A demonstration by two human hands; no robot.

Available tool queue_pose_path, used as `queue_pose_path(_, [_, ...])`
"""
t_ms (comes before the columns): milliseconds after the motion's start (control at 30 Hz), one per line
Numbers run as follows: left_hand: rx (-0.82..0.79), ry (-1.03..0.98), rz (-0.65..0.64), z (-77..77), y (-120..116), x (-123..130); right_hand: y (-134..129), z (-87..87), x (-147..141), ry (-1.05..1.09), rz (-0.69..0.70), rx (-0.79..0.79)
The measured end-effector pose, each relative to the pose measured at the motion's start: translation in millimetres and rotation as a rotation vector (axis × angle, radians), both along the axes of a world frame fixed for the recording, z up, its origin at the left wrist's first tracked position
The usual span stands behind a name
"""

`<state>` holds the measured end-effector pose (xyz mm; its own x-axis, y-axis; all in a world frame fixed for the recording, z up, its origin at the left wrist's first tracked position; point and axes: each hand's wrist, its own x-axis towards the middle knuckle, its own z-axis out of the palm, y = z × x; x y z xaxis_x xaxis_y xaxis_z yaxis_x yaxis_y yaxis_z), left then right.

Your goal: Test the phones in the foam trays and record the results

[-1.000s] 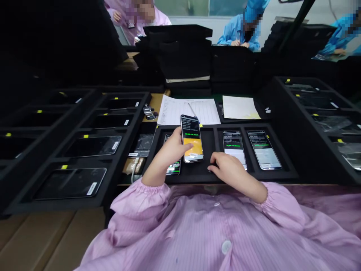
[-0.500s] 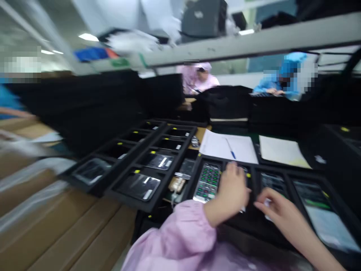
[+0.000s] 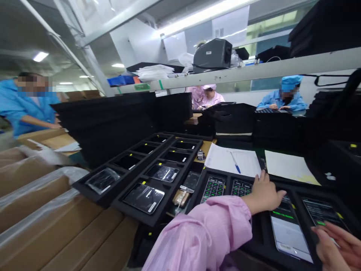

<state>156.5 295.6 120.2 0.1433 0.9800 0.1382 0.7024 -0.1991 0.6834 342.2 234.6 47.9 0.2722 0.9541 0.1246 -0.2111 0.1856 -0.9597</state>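
My left hand (image 3: 264, 192) is over the black foam tray (image 3: 261, 229), fingers stretched and thumb out, at the top end of a phone (image 3: 290, 229) with a white lower screen and green text. Left of it lie two phones showing button grids with green marks, the outer phone (image 3: 213, 187) and the inner phone (image 3: 241, 187), partly behind my sleeve. At the lower right edge my right hand (image 3: 340, 244) is pinched beside the rightmost phone (image 3: 321, 209), which has a dark screen. A thin pale bit shows at its fingers, too small to name.
Foam trays of dark-screened phones (image 3: 145, 197) lie to the left. Behind are a printed sheet (image 3: 217, 158) with a blue pen (image 3: 235, 163) and another sheet (image 3: 290, 167). Stacked black trays (image 3: 113, 124) and cardboard boxes (image 3: 64, 226) stand around. Several co-workers sit or stand beyond.
My left hand has moved right, from the second phone to the third. My right hand has moved right, to the rightmost phone. The view has tilted up and sharpened.
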Motion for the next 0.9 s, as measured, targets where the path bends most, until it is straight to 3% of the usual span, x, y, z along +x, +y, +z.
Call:
queue_pose_path(167, [-0.050, -0.211, 0.066, 12.4, -17, -5, -25, 46.6, -22, 0.255, -0.054, -0.016])
queue_pose_path(300, [-0.191, -0.488, 0.011, 8.1, -43, 0, -17, 50.6, -13, 0.483, -0.007, -0.073])
queue_pose_path(400, [-0.274, -0.751, 0.000, 6.4, -57, 1, -12, 48.5, -6, 0.515, 0.047, -0.160])
queue_pose_path(533, [-0.255, -0.938, 0.083, 26.8, -65, -10, -23, 51.7, -15, 0.394, 0.193, -0.257])
queue_pose_path(700, [-0.130, -1.153, 0.095, 57.1, -76, -10, -36, 47.0, -31, 0.062, 0.632, -0.277])
queue_pose_path(900, [0.027, -1.231, 0.092, 66.0, -87, 3, -32, 40.1, -24, -0.114, 0.561, -0.169])
